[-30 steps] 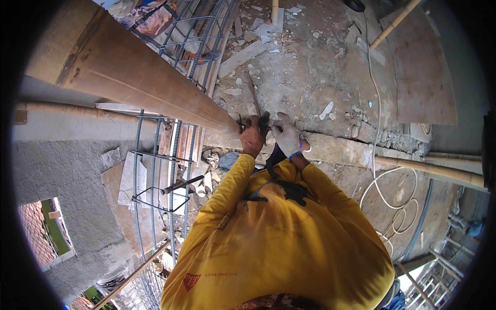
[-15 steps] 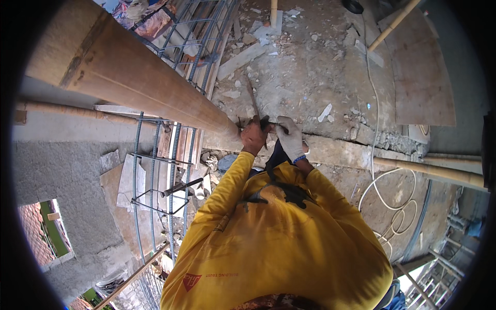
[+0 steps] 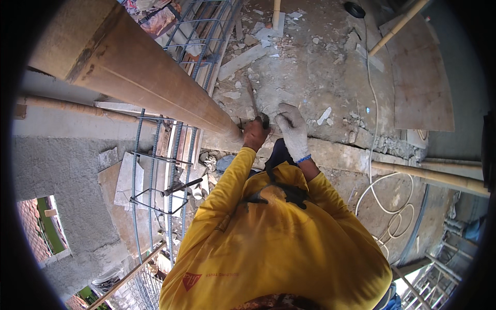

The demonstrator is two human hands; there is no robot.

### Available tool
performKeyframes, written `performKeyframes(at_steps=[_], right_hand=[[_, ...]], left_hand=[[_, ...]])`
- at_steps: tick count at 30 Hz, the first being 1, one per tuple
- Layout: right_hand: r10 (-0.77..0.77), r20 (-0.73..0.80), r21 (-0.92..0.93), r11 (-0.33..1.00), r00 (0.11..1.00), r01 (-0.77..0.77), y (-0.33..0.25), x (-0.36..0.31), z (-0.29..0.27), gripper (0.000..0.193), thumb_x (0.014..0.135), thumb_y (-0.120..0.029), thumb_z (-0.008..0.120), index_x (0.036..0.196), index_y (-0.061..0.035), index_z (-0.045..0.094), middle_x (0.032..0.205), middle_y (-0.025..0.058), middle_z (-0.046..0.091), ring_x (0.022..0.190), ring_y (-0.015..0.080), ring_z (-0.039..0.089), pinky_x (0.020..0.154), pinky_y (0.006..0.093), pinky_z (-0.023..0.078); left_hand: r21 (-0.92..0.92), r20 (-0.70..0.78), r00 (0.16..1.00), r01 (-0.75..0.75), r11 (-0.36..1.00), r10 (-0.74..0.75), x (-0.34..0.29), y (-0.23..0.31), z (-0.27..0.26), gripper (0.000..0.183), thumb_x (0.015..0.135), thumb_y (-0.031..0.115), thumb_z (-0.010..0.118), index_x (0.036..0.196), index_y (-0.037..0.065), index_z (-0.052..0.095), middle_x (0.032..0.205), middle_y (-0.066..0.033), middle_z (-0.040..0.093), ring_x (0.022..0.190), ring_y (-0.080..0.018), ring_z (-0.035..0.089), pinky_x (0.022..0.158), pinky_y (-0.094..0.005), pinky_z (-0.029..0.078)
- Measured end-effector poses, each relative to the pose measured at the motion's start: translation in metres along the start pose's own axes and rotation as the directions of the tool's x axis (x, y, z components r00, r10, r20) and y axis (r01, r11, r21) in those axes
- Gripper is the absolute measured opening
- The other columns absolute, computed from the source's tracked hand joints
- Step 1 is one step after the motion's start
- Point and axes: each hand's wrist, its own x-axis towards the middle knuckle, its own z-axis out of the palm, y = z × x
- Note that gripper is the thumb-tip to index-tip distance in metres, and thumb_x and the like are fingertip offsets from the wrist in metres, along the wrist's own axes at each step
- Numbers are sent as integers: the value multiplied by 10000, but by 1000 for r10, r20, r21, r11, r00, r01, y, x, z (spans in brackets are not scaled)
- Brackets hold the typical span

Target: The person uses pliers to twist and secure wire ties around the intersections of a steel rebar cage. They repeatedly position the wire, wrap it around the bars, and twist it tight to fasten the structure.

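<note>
My left hand (image 3: 256, 134), bare, is closed around a dark, rounded thing (image 3: 265, 121) whose kind I cannot make out. A thin brown strip (image 3: 252, 98) reaches from just beyond this hand over the rubble; I cannot tell whether it is held. My right hand (image 3: 292, 128) wears a whitish knitted glove and has its fingers curled; what they hold, if anything, is hidden. A small gap separates the two hands. Right beside my left hand is the lower end of a thick brown bamboo pole (image 3: 160, 77), slanting in from the upper left.
Rebar cages (image 3: 173, 155) stand at the left, with a black-handled hacksaw-like frame (image 3: 181, 187) at one. A concrete ledge (image 3: 336, 152) crosses before me. Pale hose (image 3: 395, 212) coils at the right near a bamboo pole (image 3: 434, 173). Plywood (image 3: 418, 77) leans farther off; broken rubble covers the ground.
My right hand has drawn away from the dark thing in my left hand, leaving a gap. My left hand stays closed at nearly the same place by the pole.
</note>
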Motion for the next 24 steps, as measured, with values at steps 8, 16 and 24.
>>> performKeyframes(at_steps=[8,16,24], right_hand=[[-138,-178,287,940,974,185,-165,4,-48,230,1028,-98,705,1220,29,702,1078,69,686,977,130,618,893,301,518],[-387,-158,302,857,909,417,-271,11,-128,432,1033,-167,640,1416,29,596,958,53,610,775,127,513,658,276,423],[-207,-141,-143,972,968,186,-312,-38,-138,473,947,-198,682,1374,-4,619,972,3,609,820,99,529,726,245,441]], left_hand=[[16,95,992,78,997,-79,5,-1,-1,486,826,333,894,1096,-17,691,1063,-299,759,1055,-489,729,923,-556,583],[-101,-62,994,81,992,-88,-25,42,-44,423,907,343,844,1117,8,696,944,-237,781,941,-430,769,802,-517,576],[-268,-664,477,-871,411,577,-80,256,-170,381,980,68,728,1343,1,632,1245,-186,638,1029,-238,673,885,-353,565]])
